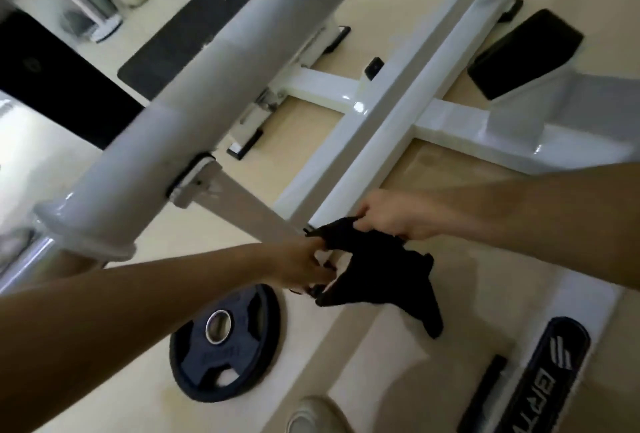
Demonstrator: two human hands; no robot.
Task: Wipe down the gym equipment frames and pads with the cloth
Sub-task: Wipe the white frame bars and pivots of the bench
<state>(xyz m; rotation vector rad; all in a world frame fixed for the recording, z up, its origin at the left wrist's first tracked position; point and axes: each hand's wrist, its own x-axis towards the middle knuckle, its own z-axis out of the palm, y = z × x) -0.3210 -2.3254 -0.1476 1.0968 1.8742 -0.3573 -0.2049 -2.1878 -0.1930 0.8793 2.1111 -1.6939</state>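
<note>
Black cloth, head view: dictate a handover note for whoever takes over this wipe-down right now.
Left hand: grips the lower edge of the black fabric cloth.
Right hand: pinches its upper edge; the cloth is stretched between both hands.
Nearby: the white metal floor frame runs ahead; a black rectangular pad sits beyond, to the right.
Done: nothing shows which parts are already wiped.
Left: put the cloth to the frame, then the pad.

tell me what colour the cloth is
Black. The cloth shows best in the head view, held by both hands.
</note>
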